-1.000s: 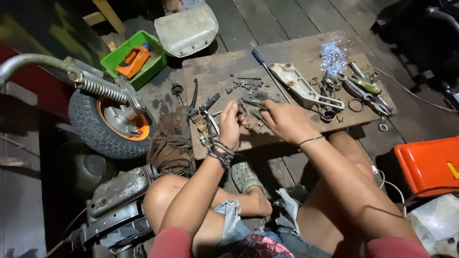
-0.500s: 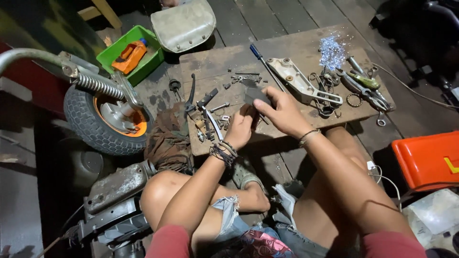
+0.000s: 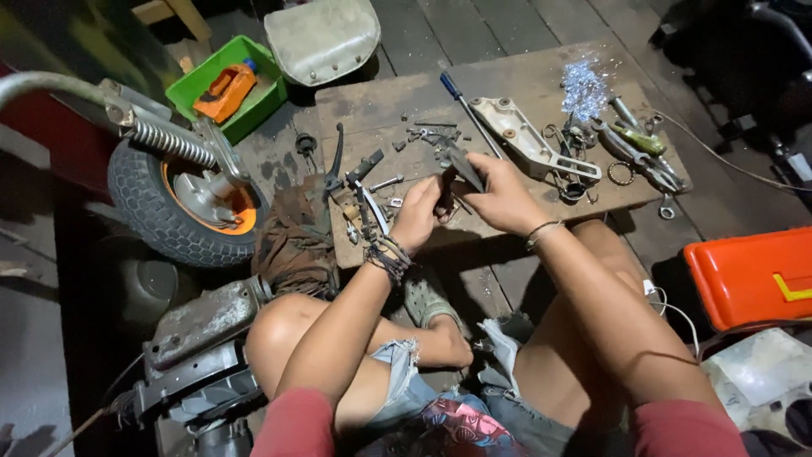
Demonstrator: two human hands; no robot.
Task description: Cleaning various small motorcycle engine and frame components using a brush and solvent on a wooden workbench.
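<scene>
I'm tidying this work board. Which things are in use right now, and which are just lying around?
In use:
left hand
right hand
dark metal part held between both hands

Lying about:
blue-handled screwdriver
pale metal bracket
green tray
orange case
small wheel

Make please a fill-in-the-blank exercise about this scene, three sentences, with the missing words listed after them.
1. The left hand and the right hand hold together a small dark ____ part above the wooden board.
2. The tray beside the wheel is ____ in colour.
3. The case at the right edge is ____.

Missing words: metal; green; orange
</scene>
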